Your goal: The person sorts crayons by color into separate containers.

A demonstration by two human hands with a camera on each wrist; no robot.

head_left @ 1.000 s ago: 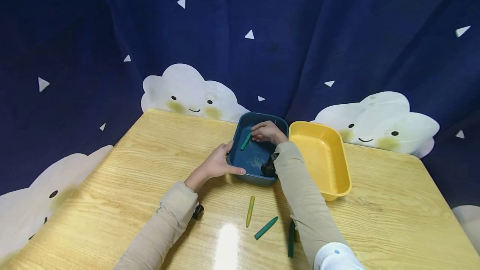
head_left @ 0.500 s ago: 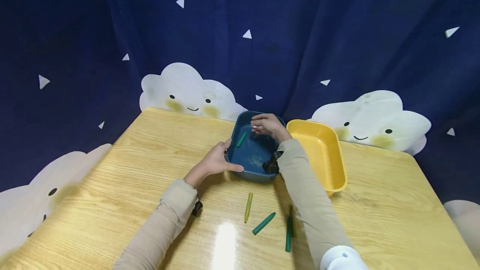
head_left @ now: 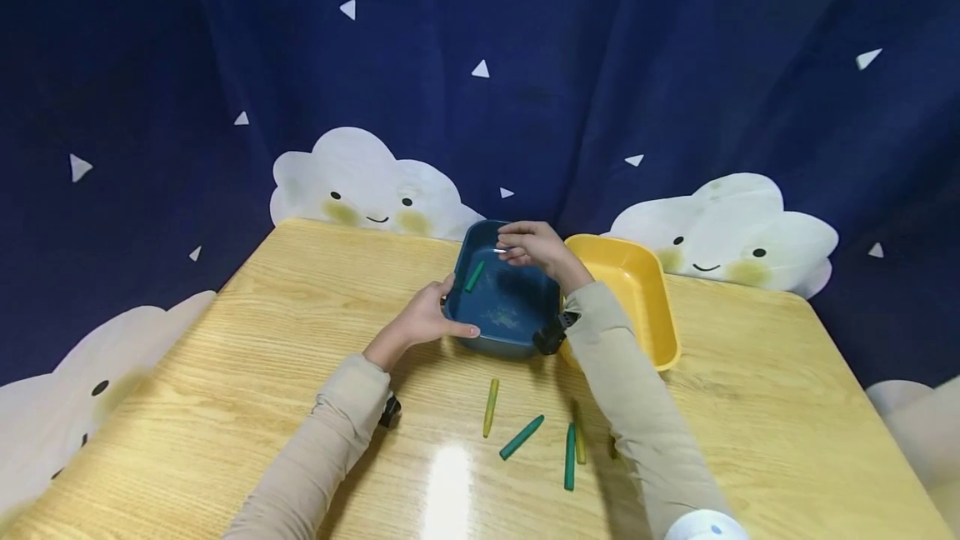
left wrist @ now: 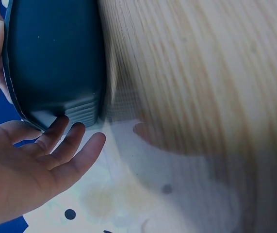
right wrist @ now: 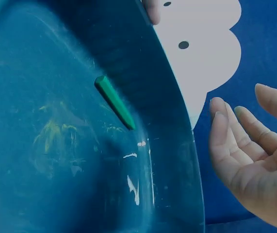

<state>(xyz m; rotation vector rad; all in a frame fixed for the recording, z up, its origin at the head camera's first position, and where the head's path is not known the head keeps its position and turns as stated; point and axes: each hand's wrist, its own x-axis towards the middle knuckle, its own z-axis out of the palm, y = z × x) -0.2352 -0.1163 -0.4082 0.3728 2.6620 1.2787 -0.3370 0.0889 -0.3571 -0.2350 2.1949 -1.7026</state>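
A green crayon [head_left: 475, 277] lies on the floor of the blue plastic bin [head_left: 504, 300], near its left wall; it shows clearly in the right wrist view too. At the bin's near left corner my left hand [head_left: 422, 319] holds the rim, thumb along the front side and fingers at the left side. In the left wrist view the other fingers of that hand [left wrist: 36, 165] are loosely bent by the outer wall. Over the bin's far part hovers my right hand [head_left: 536, 247], holding nothing. Its fingers, relaxed and slightly bent, are apart from the crayon.
A yellow bin [head_left: 651, 315] stands right of the blue one, partly behind my right forearm. On the wooden table [head_left: 330, 290] in front lie a yellow crayon [head_left: 491, 408], a green crayon [head_left: 521, 437], and another green crayon [head_left: 570, 457] beside a yellow one. A dark blue curtain [head_left: 525, 132] hangs behind.
One second ago the green crayon was at my right fingertips; it now lies loose in the blue bin. The right hand has drawn slightly up and away. My left hand still holds the bin.
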